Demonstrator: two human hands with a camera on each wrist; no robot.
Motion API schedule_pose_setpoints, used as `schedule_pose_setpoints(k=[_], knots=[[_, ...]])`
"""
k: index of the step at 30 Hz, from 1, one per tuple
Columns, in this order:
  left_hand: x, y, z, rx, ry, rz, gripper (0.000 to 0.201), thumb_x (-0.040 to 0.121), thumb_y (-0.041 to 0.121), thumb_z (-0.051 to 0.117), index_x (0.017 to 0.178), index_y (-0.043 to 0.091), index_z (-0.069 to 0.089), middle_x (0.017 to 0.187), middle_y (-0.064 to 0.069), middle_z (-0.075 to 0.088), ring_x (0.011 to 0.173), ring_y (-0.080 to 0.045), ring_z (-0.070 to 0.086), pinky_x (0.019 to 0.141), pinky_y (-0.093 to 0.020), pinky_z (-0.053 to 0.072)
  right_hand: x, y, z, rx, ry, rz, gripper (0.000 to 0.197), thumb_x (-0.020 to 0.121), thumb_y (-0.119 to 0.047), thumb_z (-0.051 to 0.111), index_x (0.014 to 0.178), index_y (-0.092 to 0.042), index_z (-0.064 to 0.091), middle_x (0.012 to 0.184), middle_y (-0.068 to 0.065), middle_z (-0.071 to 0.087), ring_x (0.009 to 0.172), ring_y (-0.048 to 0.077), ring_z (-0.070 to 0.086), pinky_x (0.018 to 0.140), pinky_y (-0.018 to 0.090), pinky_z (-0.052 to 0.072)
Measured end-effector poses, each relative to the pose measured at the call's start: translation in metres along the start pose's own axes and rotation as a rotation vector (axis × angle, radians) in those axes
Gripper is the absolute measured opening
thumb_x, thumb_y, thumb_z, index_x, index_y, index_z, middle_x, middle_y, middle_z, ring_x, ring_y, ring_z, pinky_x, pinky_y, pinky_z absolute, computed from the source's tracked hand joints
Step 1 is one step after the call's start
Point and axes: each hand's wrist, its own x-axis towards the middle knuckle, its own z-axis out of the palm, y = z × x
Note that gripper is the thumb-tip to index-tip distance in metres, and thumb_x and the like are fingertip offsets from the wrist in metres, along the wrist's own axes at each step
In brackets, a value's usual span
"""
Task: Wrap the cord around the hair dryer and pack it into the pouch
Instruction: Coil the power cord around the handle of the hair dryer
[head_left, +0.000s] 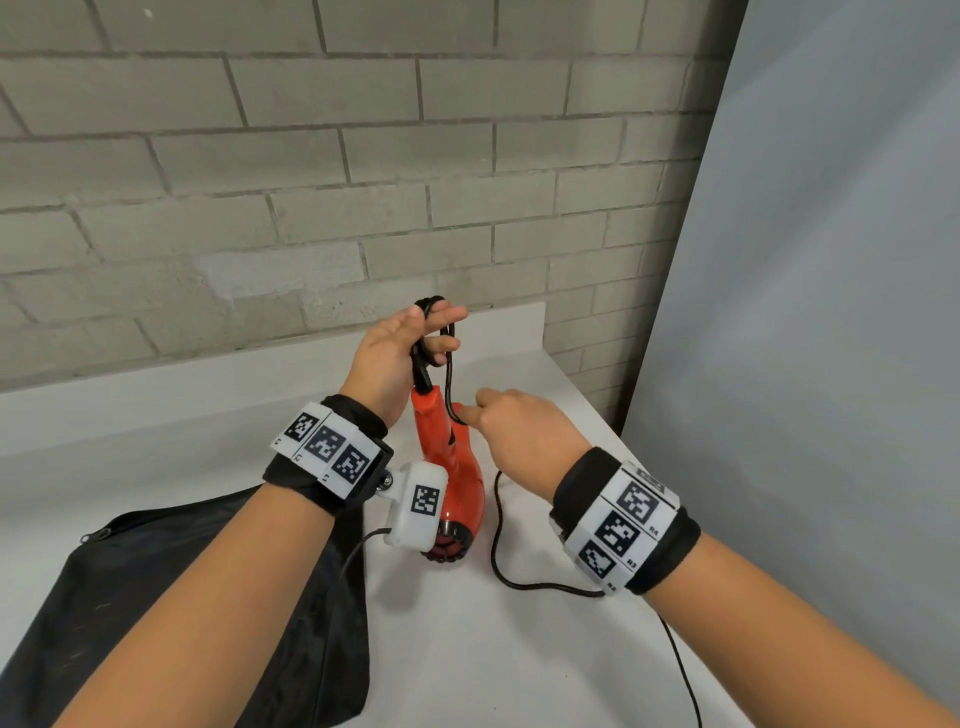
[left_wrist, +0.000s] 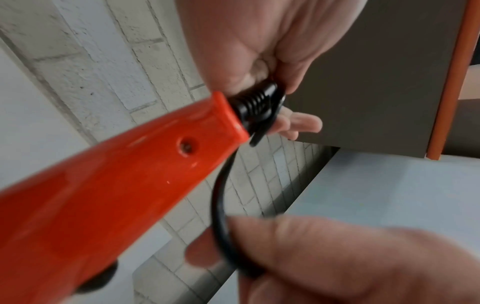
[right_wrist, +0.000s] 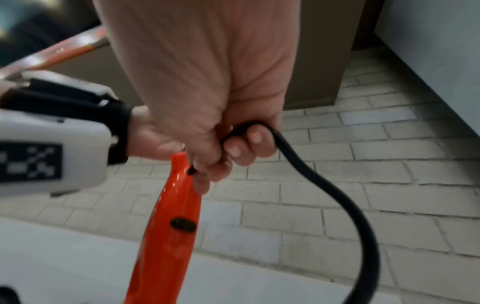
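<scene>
A red hair dryer (head_left: 448, 460) stands on the white table (head_left: 467, 665), handle up. My left hand (head_left: 429, 335) is at the handle's top end and holds a small loop of the black cord (head_left: 496, 545) by its ribbed collar (left_wrist: 257, 102). My right hand (head_left: 471, 411) pinches the cord just right of the handle; in the right wrist view the cord (right_wrist: 324, 185) runs out of the curled fingers (right_wrist: 241, 144) beside the dryer (right_wrist: 174, 226). The rest of the cord trails over the table towards me. A black zip pouch (head_left: 156, 597) lies flat at the lower left.
A grey brick wall (head_left: 311, 182) stands right behind the table. A pale panel (head_left: 805, 312) closes off the right side. The table's right edge runs close to my right forearm, and the cord drops over the front edge there.
</scene>
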Motion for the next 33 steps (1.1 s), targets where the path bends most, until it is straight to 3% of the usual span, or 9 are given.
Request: schedule_pose_setpoints(k=[5,12,14,16,19,24,28,31,33], knots=[[0.0,-0.005,-0.004,0.021,-0.005,0.009,0.028,0.099,0.019,0.027,0.101,0.014,0.055,0.083,0.013,0.074,0.068,-0.003,0.067,0.061,-0.014,0.05,0.002,-0.004,0.009,0.014,-0.021,-0.042,0.048,0.088,0.004,0.034,0.133,-0.011,0.041,0.114,0.013,0.051,0.098,0.032,0.054,0.066,0.032,0.035],[-0.001,-0.006,-0.003,0.097,-0.132,-0.057,0.031,0.098,0.018,0.029,0.11,0.009,0.056,0.088,0.009,0.074,0.082,-0.004,0.067,0.08,-0.018,0.052,0.008,0.0,-0.013,0.172,0.325,-0.143,0.039,0.085,0.003,0.044,0.12,-0.011,0.058,0.113,0.01,0.062,0.095,0.033,0.058,0.072,0.041,0.05],[-0.003,-0.006,0.002,0.178,-0.146,-0.064,0.04,0.098,0.029,0.027,0.105,0.009,0.061,0.09,0.002,0.07,0.085,-0.01,0.065,0.084,-0.025,0.05,0.012,0.002,-0.021,0.249,0.446,-0.108,0.032,0.086,0.0,0.047,0.114,-0.01,0.06,0.106,0.011,0.066,0.091,0.032,0.063,0.071,0.039,0.051],[-0.006,-0.005,0.006,0.284,-0.171,-0.067,0.054,0.095,0.044,0.022,0.081,0.016,0.066,0.072,0.0,0.067,0.069,-0.013,0.061,0.074,-0.029,0.049,0.015,0.006,-0.03,0.359,0.5,-0.012,0.024,0.092,-0.009,0.045,0.114,-0.011,0.056,0.103,0.009,0.066,0.09,0.028,0.063,0.072,0.037,0.049],[-0.01,-0.002,0.014,0.315,-0.239,-0.118,0.068,0.096,0.043,0.013,0.054,0.018,0.059,0.041,0.006,0.051,0.039,-0.008,0.046,0.054,-0.022,0.042,0.02,0.016,-0.041,0.46,0.518,0.058,0.021,0.093,-0.016,0.047,0.111,-0.008,0.054,0.112,0.008,0.058,0.091,0.024,0.058,0.076,0.036,0.046],[-0.015,0.002,0.018,0.251,-0.352,-0.192,0.058,0.098,0.034,0.02,0.078,0.007,0.067,0.037,0.01,0.03,0.034,-0.006,0.026,0.047,-0.018,0.036,0.027,0.046,-0.041,0.7,0.301,0.051,0.016,0.091,-0.012,0.052,0.093,-0.002,0.065,0.085,0.001,0.06,0.081,0.012,0.054,0.07,0.016,0.04],[-0.01,0.004,0.013,0.159,-0.308,-0.239,0.052,0.097,0.031,0.027,0.078,0.004,0.067,0.037,0.011,0.03,0.033,-0.005,0.026,0.047,-0.02,0.033,0.017,0.049,-0.033,0.86,0.253,0.079,0.022,0.096,-0.005,0.041,0.102,0.001,0.061,0.051,-0.021,0.058,0.052,-0.014,0.053,0.054,0.003,0.038],[-0.007,0.005,0.007,0.135,-0.278,-0.237,0.049,0.095,0.029,0.032,0.071,0.005,0.067,0.036,0.011,0.032,0.031,-0.004,0.026,0.045,-0.019,0.036,0.009,0.045,-0.027,1.023,0.224,0.037,0.015,0.096,-0.002,0.04,0.102,-0.005,0.053,0.063,-0.02,0.057,0.047,-0.016,0.052,0.048,0.002,0.04],[-0.007,0.005,0.005,0.139,-0.252,-0.224,0.042,0.095,0.025,0.035,0.07,0.005,0.062,0.036,0.009,0.037,0.03,-0.003,0.027,0.042,-0.017,0.038,0.008,0.042,-0.024,1.057,0.213,0.004,0.01,0.094,-0.001,0.045,0.094,-0.011,0.049,0.083,-0.005,0.061,0.049,-0.017,0.053,0.049,0.001,0.039]])
